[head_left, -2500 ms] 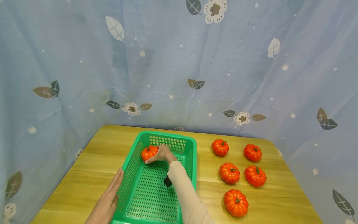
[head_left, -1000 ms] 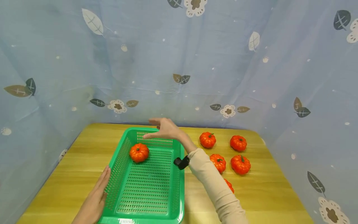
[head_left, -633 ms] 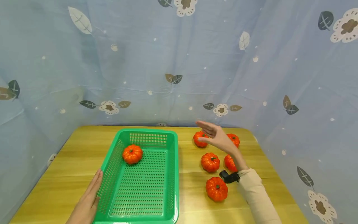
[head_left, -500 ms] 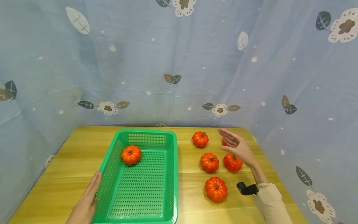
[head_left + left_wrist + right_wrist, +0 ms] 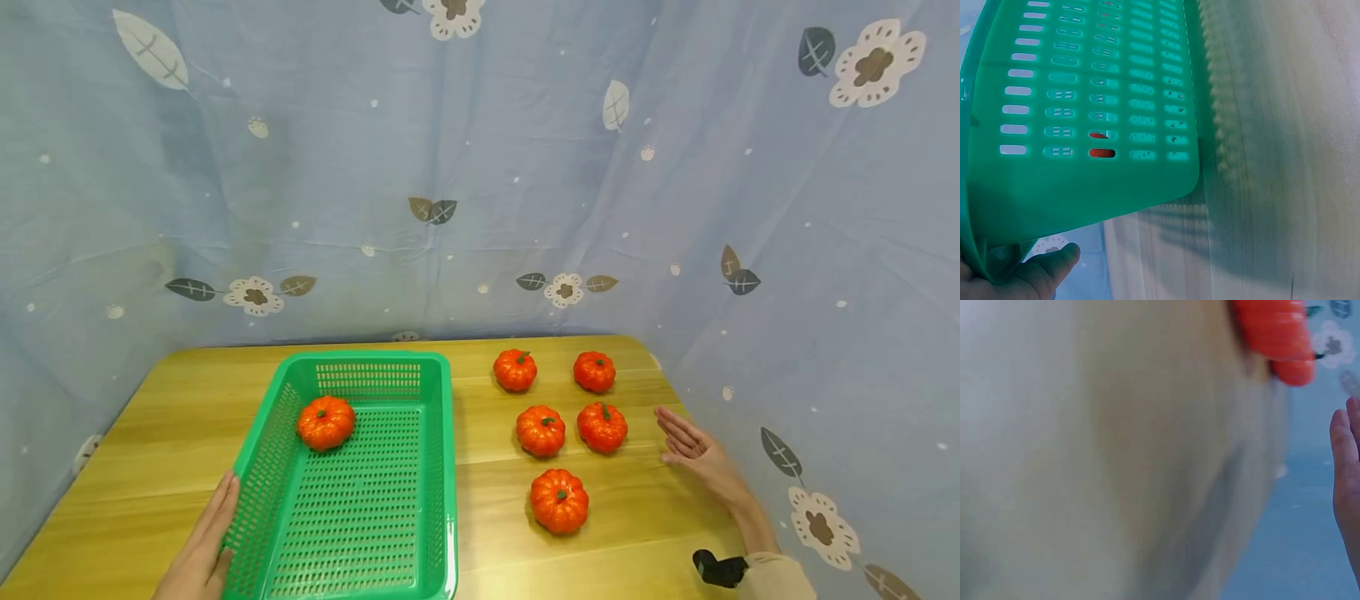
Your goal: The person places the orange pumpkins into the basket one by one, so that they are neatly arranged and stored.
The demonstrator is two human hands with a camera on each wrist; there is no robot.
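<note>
My left hand [image 5: 197,546] rests against the left rim of a green plastic basket [image 5: 451,467], fingers straight along it. In the left wrist view, a fingertip shows beside the slotted basket wall [image 5: 1079,194], with most of that hand out of frame. One small orange pumpkin [image 5: 326,422] sits inside, in the far left corner. My right hand [image 5: 697,454] hovers over the table's right side, holding nothing, fingers extended and thumb apart. The nearest pumpkin [image 5: 602,427] lies to its left. The right wrist view catches part of the same hand [image 5: 1346,469] at its right edge.
Several more orange pumpkins stand on the wooden table [image 5: 495,542] right of the basket: a front one [image 5: 559,501], a middle one [image 5: 541,431], and two at the back, left [image 5: 515,370] and right [image 5: 594,372]. A blue patterned curtain [image 5: 337,167] hangs behind.
My right hand has let go of the pumpkin in the basket, risen, and swung right past the other pumpkins. My left hand stays at the basket's rim. The head view has turned right.
</note>
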